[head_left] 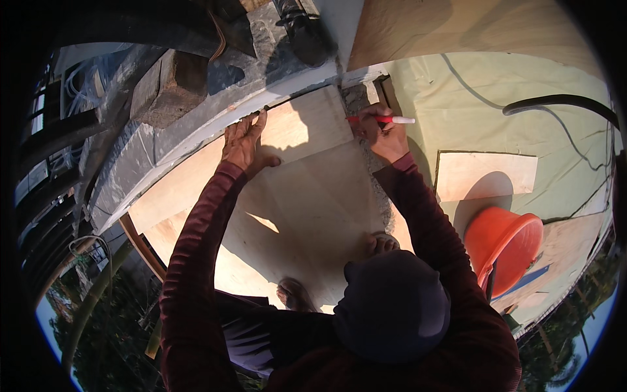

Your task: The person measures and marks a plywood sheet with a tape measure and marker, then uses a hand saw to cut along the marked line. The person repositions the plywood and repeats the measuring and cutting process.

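A plywood strip (326, 121) lies along a concrete ledge, beside or over a larger plywood sheet (307, 196); the overlap is hard to tell. My left hand (244, 147) rests on the strip, fingers stretched toward its far edge and thumb spread to the right. At the strip's right end, my right hand (385, 138) grips a red marker pen (388, 119) with a white end pointing right. Its other end points left, close to the strip's edge. Whether the tip touches the wood cannot be made out.
An orange bucket (486, 235) leans at right, below a small plywood piece (457, 176) on pale yellowish sheeting (470, 117). A black hose (562, 100) enters from the right. A wooden block (171, 91) sits on the concrete ledge (176, 137). Bare feet (295, 294) stand on the plywood.
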Demonstrator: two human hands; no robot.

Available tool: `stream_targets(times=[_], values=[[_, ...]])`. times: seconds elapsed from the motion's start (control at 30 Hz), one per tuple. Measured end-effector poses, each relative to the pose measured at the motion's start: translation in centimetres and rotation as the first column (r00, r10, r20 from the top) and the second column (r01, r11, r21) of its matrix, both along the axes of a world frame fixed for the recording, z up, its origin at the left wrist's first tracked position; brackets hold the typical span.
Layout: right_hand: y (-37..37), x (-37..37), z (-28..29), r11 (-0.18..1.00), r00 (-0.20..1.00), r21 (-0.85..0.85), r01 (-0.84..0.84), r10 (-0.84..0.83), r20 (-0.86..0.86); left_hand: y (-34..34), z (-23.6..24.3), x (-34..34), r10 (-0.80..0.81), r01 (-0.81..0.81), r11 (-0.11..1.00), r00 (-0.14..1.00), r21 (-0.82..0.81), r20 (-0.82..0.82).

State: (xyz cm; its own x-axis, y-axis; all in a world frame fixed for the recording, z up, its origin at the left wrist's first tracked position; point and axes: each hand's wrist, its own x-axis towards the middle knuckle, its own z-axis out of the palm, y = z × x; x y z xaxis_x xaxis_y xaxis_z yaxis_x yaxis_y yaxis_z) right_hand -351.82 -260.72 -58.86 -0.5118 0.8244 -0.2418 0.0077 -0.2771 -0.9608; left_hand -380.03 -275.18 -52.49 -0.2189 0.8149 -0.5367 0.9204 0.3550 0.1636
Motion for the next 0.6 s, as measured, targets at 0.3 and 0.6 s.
stream_targets(times=[0.3, 0.6], values=[[0.0, 0.1, -0.3, 0.994, 0.989, 0.101, -0.030, 0.015, 0.147, 0.0, -0.1, -0.1, 0.040, -0.039, 0.999, 0.998, -0.023, 0.049], [0.2, -0.3, 0.6, 0.987, 0.978, 0.134, -0.087, 0.059, 0.199, 0.0, 0.1, 0.0, 0.038, -0.038, 0.999, 0.999, -0.007, 0.038]])
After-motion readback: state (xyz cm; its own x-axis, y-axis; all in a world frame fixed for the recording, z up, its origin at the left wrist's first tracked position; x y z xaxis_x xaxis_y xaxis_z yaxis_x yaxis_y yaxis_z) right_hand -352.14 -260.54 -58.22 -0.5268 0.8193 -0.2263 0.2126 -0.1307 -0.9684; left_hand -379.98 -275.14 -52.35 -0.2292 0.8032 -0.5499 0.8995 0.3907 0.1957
